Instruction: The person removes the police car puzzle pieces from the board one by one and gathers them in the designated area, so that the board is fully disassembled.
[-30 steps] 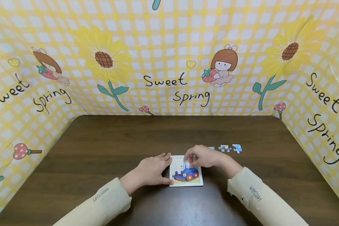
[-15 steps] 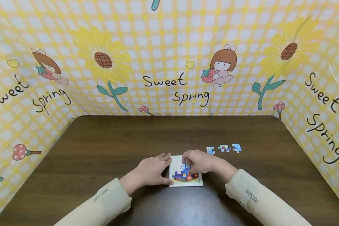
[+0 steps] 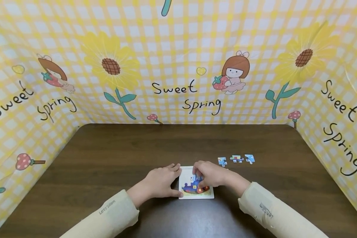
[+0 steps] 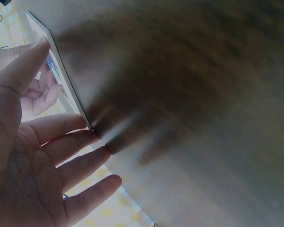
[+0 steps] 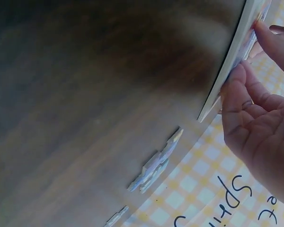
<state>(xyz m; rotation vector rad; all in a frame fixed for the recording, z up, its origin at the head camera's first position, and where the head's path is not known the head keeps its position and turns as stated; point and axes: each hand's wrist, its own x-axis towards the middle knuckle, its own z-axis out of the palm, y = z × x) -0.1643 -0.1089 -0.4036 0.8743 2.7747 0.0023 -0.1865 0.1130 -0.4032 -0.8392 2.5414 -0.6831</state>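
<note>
A square puzzle tray (image 3: pixel 196 198) with a white rim lies on the table, showing a blue locomotive picture. My left hand (image 3: pixel 160 181) rests along its left side, fingers straight, the thumb at the lower left corner and the index finger near the upper one. Over the right part of the picture, my right hand (image 3: pixel 212 174) bends down, thumb and fingertips around a blue puzzle piece (image 3: pixel 199 177) in the locomotive. That hand hides the tray's upper right. In the right wrist view, the thumb and fingers of the right hand (image 5: pixel 260 113) reach onto the tray's face.
Behind the right hand lie three loose puzzle pieces: a light blue one (image 3: pixel 221 161), a multicoloured one (image 3: pixel 236 158) and another blue one (image 3: pixel 249 158). A yellow checked cloth (image 3: pixel 172 66) encloses the brown table (image 3: pixel 122 145) at the back and sides.
My right hand has come slightly down and left over the picture, its thumb now lower on the locomotive. The leftmost loose piece shows more fully. My left hand stays at the tray.
</note>
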